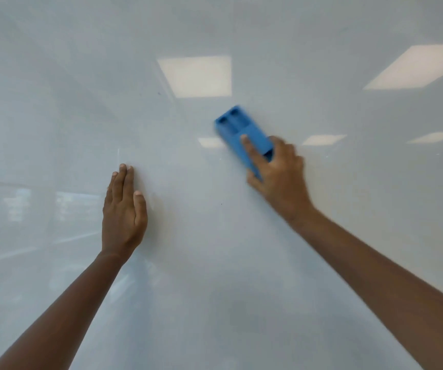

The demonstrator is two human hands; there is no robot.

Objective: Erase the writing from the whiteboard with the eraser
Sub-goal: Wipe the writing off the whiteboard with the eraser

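Eraser point(243, 134) on whiteboard point(321, 236), right hand point(279, 174) grip clamped around it, left hand point(124, 209) flat, fingers apart

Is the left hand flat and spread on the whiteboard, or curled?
Flat. The left hand lies open against the whiteboard, fingers straight and held together, holding nothing.

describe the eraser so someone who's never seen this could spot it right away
The glossy whiteboard fills the whole view, with ceiling lights reflected in it. A little right of centre, the right hand presses the eraser against it, index finger laid along its back. It is the only coloured thing in view: a bright blue rectangular block with moulded recesses at its upper end, while the left hand rests flat and empty.
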